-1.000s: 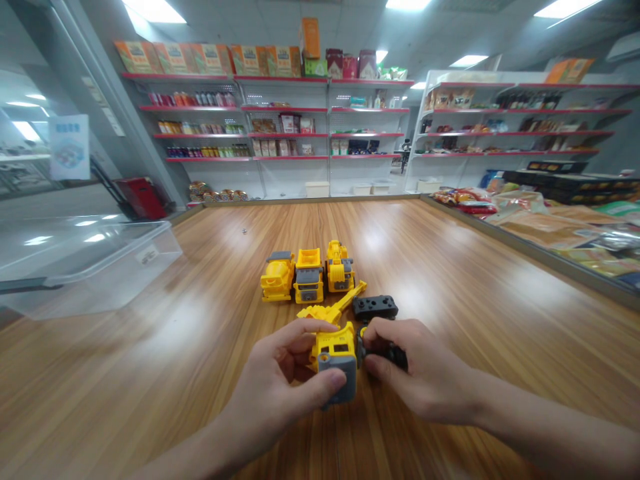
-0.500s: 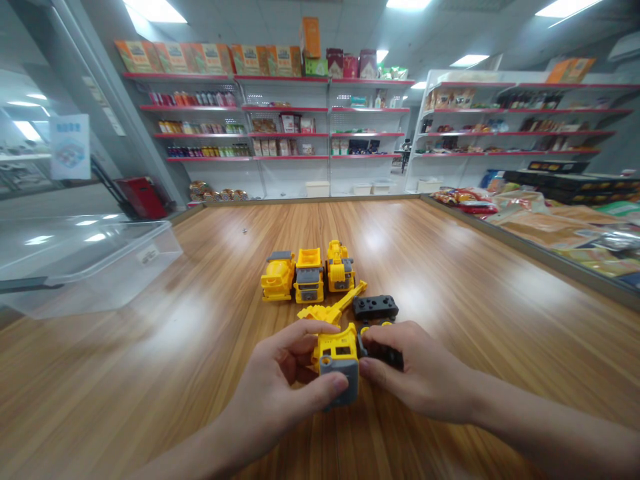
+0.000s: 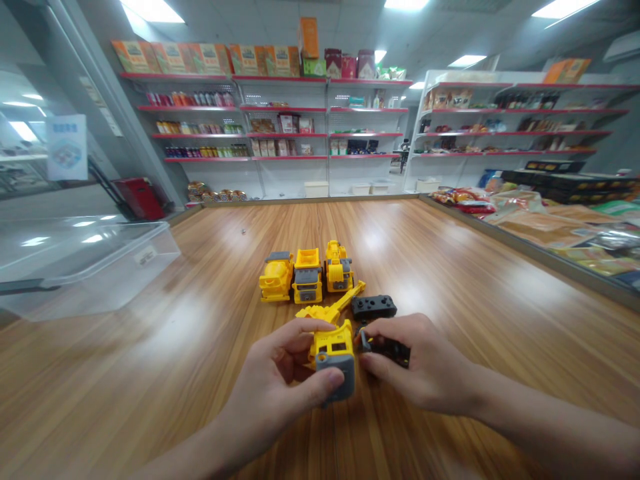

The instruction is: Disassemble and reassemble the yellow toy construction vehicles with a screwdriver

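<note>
My left hand (image 3: 283, 373) is closed around a yellow toy truck cab (image 3: 334, 353) with a grey panel, its thumb pressed on the grey face. Just to the right, my right hand (image 3: 425, 370) pinches a small grey toy part (image 3: 366, 341) between thumb and forefinger, close to the cab but apart from it. A black toy chassis (image 3: 395, 350) shows partly behind the right fingers; whether they touch it I cannot tell. Beyond the hands lie a yellow toy arm piece (image 3: 340, 307) and a black studded base (image 3: 374, 306).
A yellow mixer truck (image 3: 277, 277), a dump truck (image 3: 307, 277) and an excavator (image 3: 339, 267) stand in a row farther back. At left sits a clear plastic bin (image 3: 100, 273). Packaged goods (image 3: 545, 220) lie beyond the table's right edge; stocked shelves (image 3: 280, 109) rise behind.
My right hand has drawn slightly right with the small grey part, widening the gap to the cab. The left hand keeps hold of the cab with little movement.
</note>
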Motion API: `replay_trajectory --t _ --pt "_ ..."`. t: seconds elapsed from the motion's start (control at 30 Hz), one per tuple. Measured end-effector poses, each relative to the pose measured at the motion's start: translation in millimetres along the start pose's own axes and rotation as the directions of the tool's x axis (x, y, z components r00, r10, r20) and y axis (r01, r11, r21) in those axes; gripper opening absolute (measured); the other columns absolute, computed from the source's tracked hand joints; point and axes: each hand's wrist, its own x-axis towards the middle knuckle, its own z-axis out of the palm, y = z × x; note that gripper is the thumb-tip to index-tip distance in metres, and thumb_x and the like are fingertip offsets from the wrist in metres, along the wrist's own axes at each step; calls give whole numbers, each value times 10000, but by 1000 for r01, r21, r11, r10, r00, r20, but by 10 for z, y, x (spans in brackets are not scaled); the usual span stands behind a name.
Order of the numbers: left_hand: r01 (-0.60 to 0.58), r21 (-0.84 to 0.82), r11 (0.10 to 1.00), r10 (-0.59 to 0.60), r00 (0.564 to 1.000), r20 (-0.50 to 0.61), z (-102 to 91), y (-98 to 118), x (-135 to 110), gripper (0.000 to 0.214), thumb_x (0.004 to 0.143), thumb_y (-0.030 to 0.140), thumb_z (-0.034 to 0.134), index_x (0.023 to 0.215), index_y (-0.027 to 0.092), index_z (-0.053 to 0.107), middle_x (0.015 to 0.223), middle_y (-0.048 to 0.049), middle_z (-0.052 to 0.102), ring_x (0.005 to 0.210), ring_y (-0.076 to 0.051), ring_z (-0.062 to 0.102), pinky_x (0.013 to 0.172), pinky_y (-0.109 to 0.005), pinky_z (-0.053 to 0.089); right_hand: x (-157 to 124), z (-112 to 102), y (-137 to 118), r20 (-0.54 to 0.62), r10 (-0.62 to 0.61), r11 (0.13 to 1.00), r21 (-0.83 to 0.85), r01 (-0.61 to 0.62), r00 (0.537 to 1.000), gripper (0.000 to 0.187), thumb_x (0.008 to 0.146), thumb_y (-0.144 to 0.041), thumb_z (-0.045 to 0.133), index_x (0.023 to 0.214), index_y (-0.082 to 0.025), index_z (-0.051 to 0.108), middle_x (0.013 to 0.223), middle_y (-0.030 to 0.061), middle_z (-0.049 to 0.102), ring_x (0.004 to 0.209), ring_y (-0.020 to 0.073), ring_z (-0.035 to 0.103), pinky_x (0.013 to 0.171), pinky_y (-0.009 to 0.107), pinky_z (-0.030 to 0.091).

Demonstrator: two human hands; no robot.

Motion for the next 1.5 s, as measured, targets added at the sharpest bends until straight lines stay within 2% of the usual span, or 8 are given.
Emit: replay_trajectory --t 0.2,0.37,0.5,0.67,0.93,1.17,1.3,1.5 --pt "-13 -34 999 11 998 -61 21 31 28 366 762 226 757 1095 208 606 959 -52 753 829 -176 706 716 -273 589 22 -360 250 -18 -43 986 -161 40 999 219 906 -325 572 776 -154 612 640 -20 543 558 85 454 542 225 326" --pt "-8 -39 999 5 998 -64 26 43 24 360 761 226 758 1087 198 608 952 -53 755 816 -166 707 711 -265 591 38 -584 492 113 1 922 -385 43 994 222 892 -338 586 771 -165 654 626 3 593 552 102 470 548 248 299" --pt "-7 -31 1000 5 998 -69 26 50 18 370 764 222 754 1096 186 596 963 -61 750 818 -173 705 695 -269 592 32 -507 475 163 20 900 -432 53 986 229 897 -365 582 868 -170 700 679 34 662 595 126 539 573 256 314" --pt "-11 -29 1000 10 998 -57 27 48 23 370 774 234 747 1107 202 589 966 -53 747 815 -174 704 717 -290 596 15 -408 428 173 37 924 -381 32 984 214 873 -358 616 940 -190 730 740 50 712 617 139 589 572 255 323" --pt "-18 -18 1000 17 999 -46 15 47 18 369 777 231 743 1113 199 593 990 -64 746 842 -183 708 722 -284 594 10 -400 411 210 90 929 -371 -6 974 207 855 -337 626 1025 -253 708 738 6 712 623 140 600 569 248 331" --pt "-5 -18 1000 4 999 -54 32 71 25 366 773 228 746 1104 196 594 984 -61 748 813 -174 708 696 -271 592 -3 -395 407 203 112 919 -394 -24 973 341 814 -299 641 1150 -244 656 663 -5 691 592 150 605 560 254 322" --pt "-9 -14 1000 8 998 -55 26 62 16 366 774 229 744 1108 203 596 975 -58 747 824 -184 709 704 -284 593 -7 -400 389 184 80 913 -407 2 980 334 790 -189 595 1114 -233 659 701 3 687 618 152 607 572 255 325" --pt "-6 -13 1000 5 998 -68 30 57 13 371 767 239 752 1100 200 592 980 -64 746 805 -178 710 659 -259 591 6 -397 374 168 92 930 -367 -25 981 174 803 -194 584 961 -218 654 638 -17 634 562 128 547 542 241 301"
